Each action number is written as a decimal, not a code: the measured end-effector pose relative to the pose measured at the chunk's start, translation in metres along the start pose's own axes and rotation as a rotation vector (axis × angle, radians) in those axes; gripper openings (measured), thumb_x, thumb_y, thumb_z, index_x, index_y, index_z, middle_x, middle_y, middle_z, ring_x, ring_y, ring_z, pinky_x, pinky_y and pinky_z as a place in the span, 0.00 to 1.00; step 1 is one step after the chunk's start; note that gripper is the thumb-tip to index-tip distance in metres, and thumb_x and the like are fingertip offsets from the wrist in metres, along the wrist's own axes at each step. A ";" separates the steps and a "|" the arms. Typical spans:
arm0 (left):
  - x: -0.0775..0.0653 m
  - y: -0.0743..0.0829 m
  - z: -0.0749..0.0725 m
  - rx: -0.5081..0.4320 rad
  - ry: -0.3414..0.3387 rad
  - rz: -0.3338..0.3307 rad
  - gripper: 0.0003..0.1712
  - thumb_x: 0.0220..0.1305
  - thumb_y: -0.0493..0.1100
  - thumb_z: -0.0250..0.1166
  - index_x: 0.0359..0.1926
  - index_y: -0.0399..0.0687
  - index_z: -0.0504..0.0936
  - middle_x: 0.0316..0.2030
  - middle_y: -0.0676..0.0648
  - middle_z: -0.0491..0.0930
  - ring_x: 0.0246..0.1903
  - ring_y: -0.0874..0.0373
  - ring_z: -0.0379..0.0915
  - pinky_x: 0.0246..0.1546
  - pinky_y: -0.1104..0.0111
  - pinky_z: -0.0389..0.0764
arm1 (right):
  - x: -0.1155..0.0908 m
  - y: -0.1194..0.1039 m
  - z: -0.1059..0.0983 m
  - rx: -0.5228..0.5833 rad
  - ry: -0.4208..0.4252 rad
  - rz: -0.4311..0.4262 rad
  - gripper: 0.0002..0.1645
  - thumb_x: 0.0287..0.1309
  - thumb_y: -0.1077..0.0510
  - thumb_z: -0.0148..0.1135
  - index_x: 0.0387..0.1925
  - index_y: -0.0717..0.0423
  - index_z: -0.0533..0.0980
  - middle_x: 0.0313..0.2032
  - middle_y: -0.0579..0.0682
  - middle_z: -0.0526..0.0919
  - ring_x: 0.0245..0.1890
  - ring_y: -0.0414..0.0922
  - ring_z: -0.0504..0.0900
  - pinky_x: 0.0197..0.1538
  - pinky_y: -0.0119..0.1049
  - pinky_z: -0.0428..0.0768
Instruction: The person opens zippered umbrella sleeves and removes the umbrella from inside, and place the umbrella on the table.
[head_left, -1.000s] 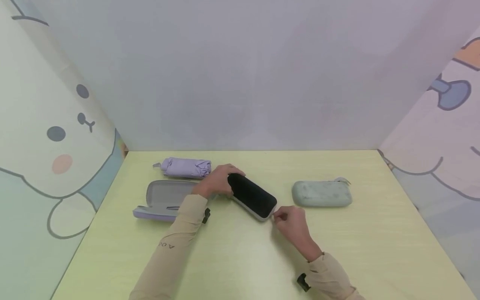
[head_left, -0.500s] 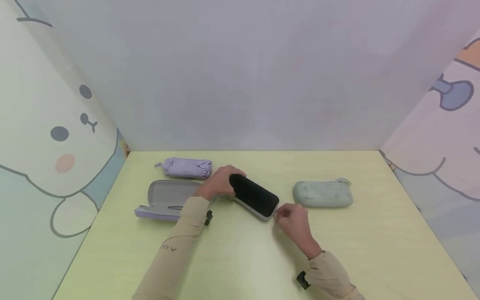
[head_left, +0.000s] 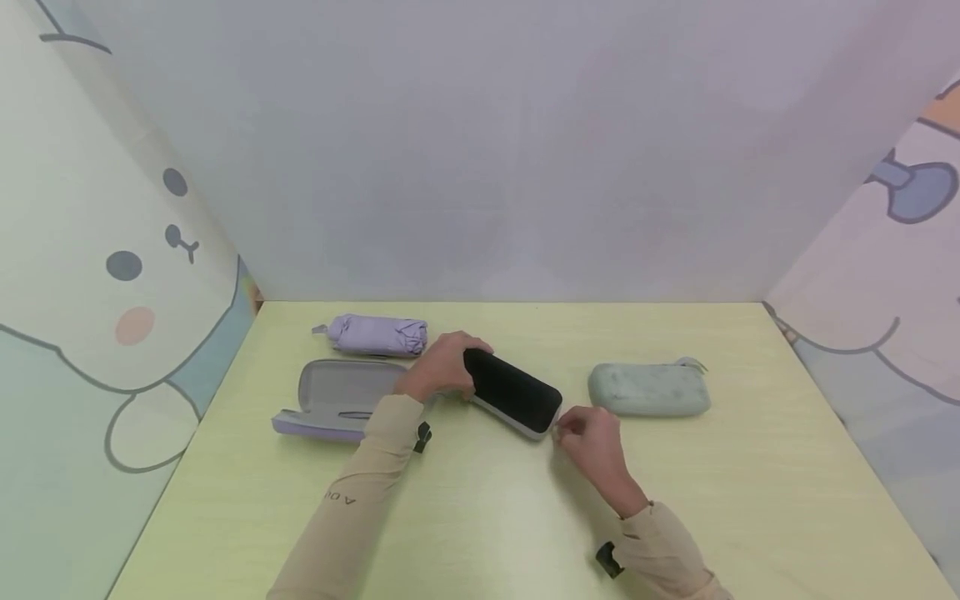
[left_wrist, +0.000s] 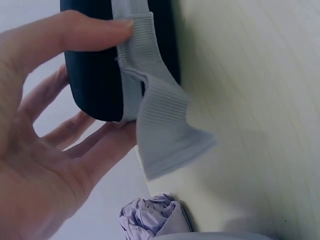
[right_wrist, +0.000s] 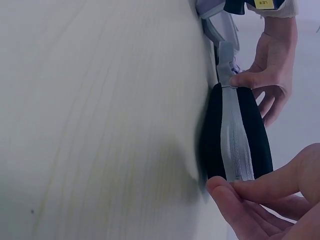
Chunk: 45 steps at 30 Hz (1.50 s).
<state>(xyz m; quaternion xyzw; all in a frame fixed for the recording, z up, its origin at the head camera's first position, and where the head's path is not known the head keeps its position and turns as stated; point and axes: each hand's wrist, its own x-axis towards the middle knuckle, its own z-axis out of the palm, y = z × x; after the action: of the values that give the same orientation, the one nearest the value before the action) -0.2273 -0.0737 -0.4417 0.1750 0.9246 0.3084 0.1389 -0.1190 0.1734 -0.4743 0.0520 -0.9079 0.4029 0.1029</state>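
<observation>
A black case [head_left: 513,392] with a grey zipper band lies slantwise at the table's middle. My left hand [head_left: 442,364] grips its far left end; in the left wrist view the thumb presses the grey band near a loose ribbed strap tab [left_wrist: 165,120], with the other fingers [left_wrist: 110,150] around the case's other side. At the near right end, my right hand [head_left: 592,446] pinches with thumb and forefinger right at the end of the zipper [right_wrist: 237,145]. What sits between those fingertips is mostly hidden; the zipper band runs closed between both hands.
An open lilac case [head_left: 318,429] with grey lining lies left, partly behind my left forearm. Behind it is a folded lilac umbrella [head_left: 378,335]. A pale green pouch [head_left: 648,390] lies right of the black case. A wall [head_left: 510,167] rises at the table's back edge.
The view shifts slightly. My right hand moves a little to the right at the zipper end, still pinching, while the left hand keeps its grip on the black case.
</observation>
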 end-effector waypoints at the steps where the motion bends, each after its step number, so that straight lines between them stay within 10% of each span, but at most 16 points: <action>1: 0.000 0.000 0.000 -0.003 -0.001 -0.006 0.41 0.29 0.28 0.73 0.53 0.55 0.80 0.54 0.49 0.75 0.51 0.55 0.68 0.51 0.62 0.73 | 0.000 0.000 0.000 0.002 0.003 -0.003 0.08 0.31 0.73 0.60 0.16 0.60 0.82 0.16 0.46 0.81 0.19 0.39 0.76 0.27 0.32 0.73; 45: -0.004 0.004 0.009 0.015 0.076 -0.021 0.40 0.26 0.32 0.74 0.51 0.55 0.82 0.49 0.48 0.76 0.41 0.55 0.66 0.38 0.67 0.73 | -0.013 -0.008 0.007 0.101 0.005 0.022 0.14 0.32 0.77 0.57 0.15 0.59 0.82 0.19 0.47 0.83 0.19 0.36 0.78 0.26 0.29 0.72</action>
<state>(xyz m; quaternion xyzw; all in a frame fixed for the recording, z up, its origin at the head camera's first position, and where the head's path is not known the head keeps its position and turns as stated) -0.2199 -0.0676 -0.4458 0.1545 0.9334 0.3063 0.1054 -0.1061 0.1631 -0.4759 0.0461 -0.8868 0.4493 0.0980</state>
